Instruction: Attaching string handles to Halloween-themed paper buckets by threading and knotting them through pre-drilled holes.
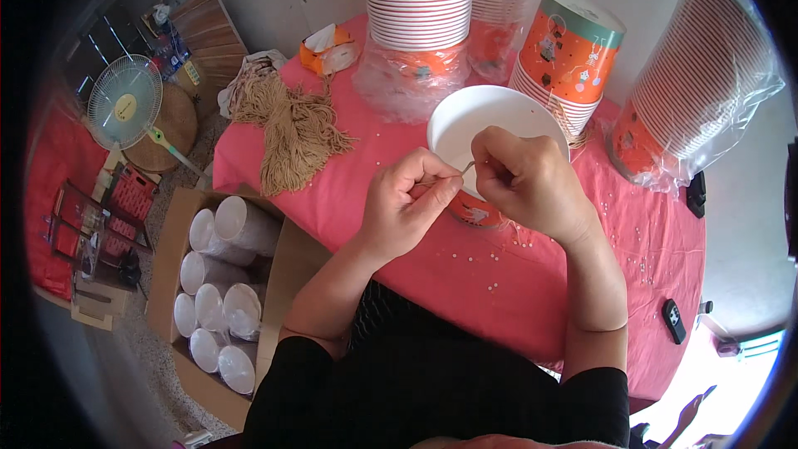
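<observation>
Both hands meet above the near rim of a large paper bucket (pixel 462 114), white inside and orange outside, standing open on the table. My left hand (pixel 401 208) pinches one part of a thin, pale cord (pixel 468 167) between thumb and fingertips. Close beside it, my right hand (pixel 536 191) is curled closed, gripping the cord from the other side. Only a short length of it shows between the fingers. A loose bundle of tan cords (pixel 291 129) lies on the table's left side, apart from my hands.
A red cloth covers the table (pixel 432 283), with small pale bits scattered on it. Bucket stacks (pixel 420 0), a stack with an upturned orange bucket (pixel 573 50), and a bagged stack (pixel 694 75) stand behind. A carton (pixel 179 349) of wrapped cups sits left; a remote (pixel 673 321) lies right.
</observation>
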Available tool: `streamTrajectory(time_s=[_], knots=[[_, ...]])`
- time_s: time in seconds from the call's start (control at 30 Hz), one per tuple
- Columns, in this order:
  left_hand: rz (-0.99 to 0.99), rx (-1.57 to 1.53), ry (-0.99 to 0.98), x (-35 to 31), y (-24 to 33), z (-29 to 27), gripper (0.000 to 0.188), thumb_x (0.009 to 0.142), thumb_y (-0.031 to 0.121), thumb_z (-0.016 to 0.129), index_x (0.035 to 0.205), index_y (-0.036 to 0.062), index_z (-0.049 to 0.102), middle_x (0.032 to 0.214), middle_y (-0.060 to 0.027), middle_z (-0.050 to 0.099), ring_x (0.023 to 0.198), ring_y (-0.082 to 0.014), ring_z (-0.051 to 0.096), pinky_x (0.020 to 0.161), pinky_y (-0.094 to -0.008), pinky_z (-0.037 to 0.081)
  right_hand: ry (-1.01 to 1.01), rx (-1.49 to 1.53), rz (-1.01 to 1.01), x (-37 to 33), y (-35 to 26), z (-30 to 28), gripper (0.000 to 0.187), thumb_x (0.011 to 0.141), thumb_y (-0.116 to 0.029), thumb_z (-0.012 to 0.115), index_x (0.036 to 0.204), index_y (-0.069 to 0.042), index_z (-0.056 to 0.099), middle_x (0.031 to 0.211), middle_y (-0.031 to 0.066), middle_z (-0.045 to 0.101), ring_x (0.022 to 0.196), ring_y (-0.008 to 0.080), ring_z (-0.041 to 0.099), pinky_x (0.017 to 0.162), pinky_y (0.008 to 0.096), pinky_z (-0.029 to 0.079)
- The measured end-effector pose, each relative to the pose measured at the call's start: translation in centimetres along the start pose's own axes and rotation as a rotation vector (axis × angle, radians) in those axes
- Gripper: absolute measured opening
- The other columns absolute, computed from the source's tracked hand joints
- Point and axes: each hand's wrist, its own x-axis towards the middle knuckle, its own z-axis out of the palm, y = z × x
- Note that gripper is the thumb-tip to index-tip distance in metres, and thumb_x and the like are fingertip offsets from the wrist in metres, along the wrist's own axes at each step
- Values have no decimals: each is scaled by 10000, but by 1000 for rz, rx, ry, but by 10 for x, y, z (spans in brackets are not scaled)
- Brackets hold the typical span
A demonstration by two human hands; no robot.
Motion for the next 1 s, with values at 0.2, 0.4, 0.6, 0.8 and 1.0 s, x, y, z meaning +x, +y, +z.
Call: streamTrajectory(time_s=[0.2, 0.4, 0.6, 0.8, 1.0], knots=[[-57, -58, -20, 0, -6, -4, 63, 914, 42, 650, 908, 10, 596, 772, 21, 591, 631, 21, 449, 534, -164, 341, -46, 30, -42, 1, 3, -11, 139, 726, -3, 654, 853, -40, 613, 638, 134, 608, 595, 335, 634, 528, 417, 486], [113, 44, 55, 15, 3, -8, 147, 824, 12, 702, 958, 20, 642, 852, 12, 566, 615, -5, 401, 531, -176, 307, -41, 55, -32, -1, 0, -18, 124, 742, 3, 653, 852, -42, 615, 657, 135, 614, 610, 332, 639, 536, 408, 489], [103, 136, -53, 20, 13, -1, 120, 831, 22, 709, 940, 17, 659, 828, 10, 596, 580, -6, 408, 503, -186, 316, -29, 60, -79, -2, -5, -18, 125, 747, -23, 676, 860, -47, 628, 663, 141, 622, 633, 337, 641, 561, 421, 497], [-113, -102, -82, 17, 14, -6, 88, 908, 33, 646, 990, -1, 639, 890, 13, 624, 710, -6, 515, 598, -172, 404, -26, -70, -104, 0, -3, -25, 114, 756, -62, 693, 854, -54, 635, 661, 136, 634, 637, 324, 646, 556, 425, 489], [-202, -234, -109, 13, 13, -7, 83, 948, 36, 599, 1020, -4, 605, 908, 3, 616, 811, -34, 552, 708, -189, 451, 97, -115, -253, 4, 0, -19, 142, 743, -74, 685, 871, -61, 625, 732, 97, 621, 653, 290, 628, 575, 391, 489]])
